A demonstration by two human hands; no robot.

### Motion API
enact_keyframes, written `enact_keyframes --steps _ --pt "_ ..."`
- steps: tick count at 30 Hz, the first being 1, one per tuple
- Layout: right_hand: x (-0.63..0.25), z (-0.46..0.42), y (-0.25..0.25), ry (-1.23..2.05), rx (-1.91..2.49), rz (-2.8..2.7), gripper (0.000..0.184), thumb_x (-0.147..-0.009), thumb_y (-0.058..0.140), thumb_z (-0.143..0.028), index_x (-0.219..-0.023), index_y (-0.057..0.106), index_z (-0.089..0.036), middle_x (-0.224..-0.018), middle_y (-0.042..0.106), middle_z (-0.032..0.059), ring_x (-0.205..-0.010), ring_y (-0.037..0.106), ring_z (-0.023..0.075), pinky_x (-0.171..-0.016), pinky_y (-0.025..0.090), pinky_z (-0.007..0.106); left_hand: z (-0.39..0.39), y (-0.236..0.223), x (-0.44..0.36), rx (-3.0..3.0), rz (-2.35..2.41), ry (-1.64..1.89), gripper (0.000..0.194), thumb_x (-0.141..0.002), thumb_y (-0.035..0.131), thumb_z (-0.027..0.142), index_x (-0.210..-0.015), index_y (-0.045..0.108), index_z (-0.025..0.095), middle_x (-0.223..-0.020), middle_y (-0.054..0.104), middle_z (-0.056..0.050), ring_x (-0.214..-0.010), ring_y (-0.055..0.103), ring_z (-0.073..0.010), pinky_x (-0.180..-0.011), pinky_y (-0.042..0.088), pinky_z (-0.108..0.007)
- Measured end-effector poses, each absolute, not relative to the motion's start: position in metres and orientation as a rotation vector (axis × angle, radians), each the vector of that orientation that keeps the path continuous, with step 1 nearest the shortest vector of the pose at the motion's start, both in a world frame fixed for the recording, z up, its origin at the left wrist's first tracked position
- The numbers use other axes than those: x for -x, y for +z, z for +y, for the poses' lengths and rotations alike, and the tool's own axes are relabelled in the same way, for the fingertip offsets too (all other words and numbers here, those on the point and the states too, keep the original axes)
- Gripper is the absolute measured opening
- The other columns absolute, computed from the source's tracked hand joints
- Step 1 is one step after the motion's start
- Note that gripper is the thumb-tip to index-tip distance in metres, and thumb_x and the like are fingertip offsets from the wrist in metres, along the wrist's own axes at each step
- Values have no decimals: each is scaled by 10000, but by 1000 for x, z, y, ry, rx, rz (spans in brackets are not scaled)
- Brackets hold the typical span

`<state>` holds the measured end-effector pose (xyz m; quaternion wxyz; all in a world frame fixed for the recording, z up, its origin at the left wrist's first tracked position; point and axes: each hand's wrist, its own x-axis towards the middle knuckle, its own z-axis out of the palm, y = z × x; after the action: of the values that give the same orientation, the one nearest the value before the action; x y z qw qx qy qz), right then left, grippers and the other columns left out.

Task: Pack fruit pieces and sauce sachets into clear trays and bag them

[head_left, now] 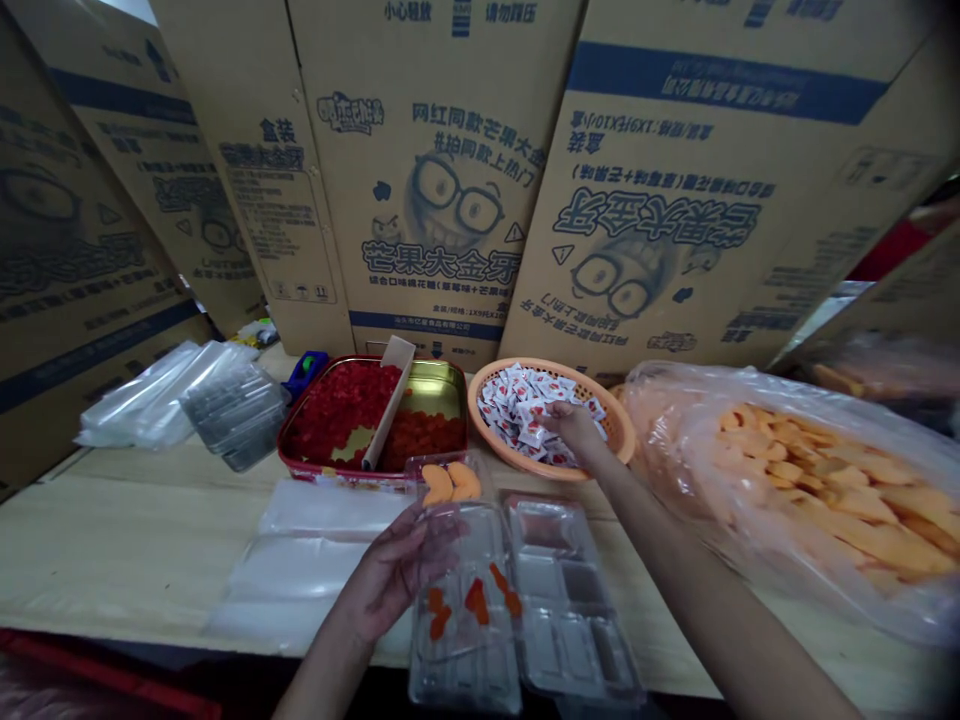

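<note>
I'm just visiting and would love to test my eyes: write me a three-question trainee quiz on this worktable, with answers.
1. Where is the right hand?
A) inside a cardboard box
B) over the packets in the basket
C) inside the plastic bag

2. True or false: in the tin, the red pieces lie left of the divider.

3. Fill in: the crescent pieces in the clear tray at the left hand are coloured ____.

Key: 1 B; 2 true; 3 orange
</note>
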<state>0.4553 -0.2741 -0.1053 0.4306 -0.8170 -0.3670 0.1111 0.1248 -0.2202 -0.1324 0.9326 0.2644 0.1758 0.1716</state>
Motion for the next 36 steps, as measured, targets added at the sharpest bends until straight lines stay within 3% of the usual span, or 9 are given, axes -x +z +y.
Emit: enact_keyframes --steps 4,10,18,23,28,32,36 --pt "-453 -280 -100 291 1880 -749 485 -539 575 -660 -587 426 -202 -519 419 -50 -472 361 90 -471 315 236 -222 -133 -136 -555 349 333 335 -783 573 136 -1113 555 184 -1269 526 -110 -1169 479 -308 -948 406 -426" --pt "-447 -285 -93 306 1759 -606 469 -447 670 -594 -573 489 -180 -501 442 -51 -467 364 85 -462 291 234 -225 -135 -144 -549 339 327 316 -785 562 130 -1100 553 165 -1243 549 -107 -1163 487 -297 -956 402 -423" --pt "-433 -290 -75 397 1638 -468 416 -454 664 -548 -591 493 -195 -475 453 -48 -423 362 93 -430 293 245 -228 -137 -146 -553 327 339 337 -784 564 127 -1117 546 178 -1210 575 -106 -1135 517 -272 -929 422 -395" --pt "-349 -297 -59 716 1466 -617 302 -509 714 -414 -578 534 -181 -545 541 -27 -486 440 96 -482 346 227 -229 -135 -150 -527 304 363 346 -789 584 209 -1130 534 187 -1174 594 -113 -1080 558 -279 -908 430 -420" --pt "-275 -298 -69 912 1404 -691 254 -606 665 -433 -613 581 -194 -583 604 -7 -503 504 130 -505 415 261 -231 -137 -152 -497 319 381 392 -778 602 298 -1144 536 172 -1179 586 -118 -1097 537 -300 -899 441 -430" --pt "-275 -300 -75 900 1433 -702 220 -631 657 -423 -675 627 -209 -669 641 21 -563 550 165 -547 451 294 -230 -137 -148 -494 352 428 364 -786 593 293 -1128 543 181 -1158 599 -99 -1056 563 -281 -877 461 -444" --pt "-295 -313 -78 576 1552 -775 237 -642 649 -427 -659 648 -191 -842 630 54 -775 569 199 -691 452 313 -229 -134 -139 -492 365 454 362 -820 545 277 -1165 506 173 -1160 599 -109 -1003 596 -260 -812 505 -405"
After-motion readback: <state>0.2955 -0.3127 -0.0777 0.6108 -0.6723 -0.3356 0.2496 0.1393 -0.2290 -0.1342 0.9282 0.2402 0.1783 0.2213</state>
